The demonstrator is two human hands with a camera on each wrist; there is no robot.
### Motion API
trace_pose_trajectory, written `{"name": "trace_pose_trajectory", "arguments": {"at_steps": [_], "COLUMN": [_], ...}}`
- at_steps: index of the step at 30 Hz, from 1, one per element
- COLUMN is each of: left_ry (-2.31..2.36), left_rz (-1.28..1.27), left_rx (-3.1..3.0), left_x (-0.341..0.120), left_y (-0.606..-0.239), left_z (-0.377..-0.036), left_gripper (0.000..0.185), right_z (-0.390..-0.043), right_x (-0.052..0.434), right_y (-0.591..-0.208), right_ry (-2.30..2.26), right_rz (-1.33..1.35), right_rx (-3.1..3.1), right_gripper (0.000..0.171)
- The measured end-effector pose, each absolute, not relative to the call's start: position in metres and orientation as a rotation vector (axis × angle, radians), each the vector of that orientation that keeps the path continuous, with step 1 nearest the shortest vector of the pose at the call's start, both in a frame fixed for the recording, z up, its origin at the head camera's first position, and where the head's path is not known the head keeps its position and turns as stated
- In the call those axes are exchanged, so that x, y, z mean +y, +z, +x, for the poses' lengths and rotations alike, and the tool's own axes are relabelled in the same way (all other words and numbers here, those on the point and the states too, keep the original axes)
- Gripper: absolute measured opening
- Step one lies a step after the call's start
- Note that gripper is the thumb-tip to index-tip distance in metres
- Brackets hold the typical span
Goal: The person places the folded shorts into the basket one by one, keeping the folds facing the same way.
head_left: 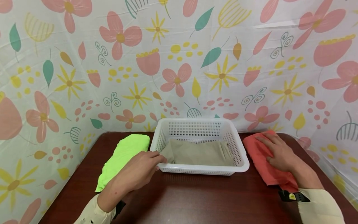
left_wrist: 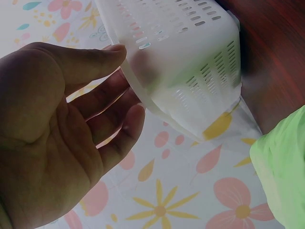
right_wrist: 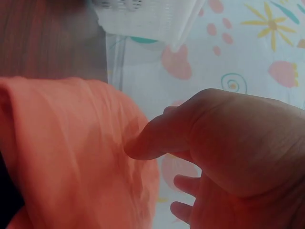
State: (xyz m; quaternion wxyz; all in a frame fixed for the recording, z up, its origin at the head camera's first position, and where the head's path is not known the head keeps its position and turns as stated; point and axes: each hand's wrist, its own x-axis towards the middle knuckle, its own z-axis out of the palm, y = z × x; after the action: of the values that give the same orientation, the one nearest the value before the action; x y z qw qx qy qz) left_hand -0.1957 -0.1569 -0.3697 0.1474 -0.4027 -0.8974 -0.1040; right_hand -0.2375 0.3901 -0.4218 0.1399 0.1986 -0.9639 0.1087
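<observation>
A white plastic basket [head_left: 195,168] with slotted walls stands at the back middle of the table, with a folded beige cloth [head_left: 201,152] lying inside. My left hand [head_left: 139,168] pinches its front left rim; in the left wrist view the thumb [left_wrist: 102,59] and fingers lie on either side of that rim. On the right, my right hand [head_left: 282,154] rests on a folded red cloth [head_left: 258,158], fingers loosely extended over it. In the right wrist view the thumb touches the red cloth [right_wrist: 76,157], and some fingers are hidden.
A bright green folded cloth [head_left: 123,155] lies left of the basket, partly behind my left forearm. The dark reddish-brown table [head_left: 190,199] backs onto a flower-printed curtain [head_left: 179,62]. Something dark shows under the red cloth's near edge.
</observation>
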Motion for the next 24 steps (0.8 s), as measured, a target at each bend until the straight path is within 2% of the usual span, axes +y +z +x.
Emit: {"name": "trace_pose_trajectory", "arguments": {"at_steps": [24], "left_ry": [-0.245], "left_rz": [-1.161], "left_rx": [-2.600], "left_x": [-0.157], "left_y": [-0.371], "left_z": [-0.196], "left_gripper": [0.035], "right_z": [-0.239], "right_x": [0.395], "right_y": [-0.434], "right_ry": [0.317], "right_rz": [0.325], "right_rx": [-3.059], "right_gripper": [0.084]}}
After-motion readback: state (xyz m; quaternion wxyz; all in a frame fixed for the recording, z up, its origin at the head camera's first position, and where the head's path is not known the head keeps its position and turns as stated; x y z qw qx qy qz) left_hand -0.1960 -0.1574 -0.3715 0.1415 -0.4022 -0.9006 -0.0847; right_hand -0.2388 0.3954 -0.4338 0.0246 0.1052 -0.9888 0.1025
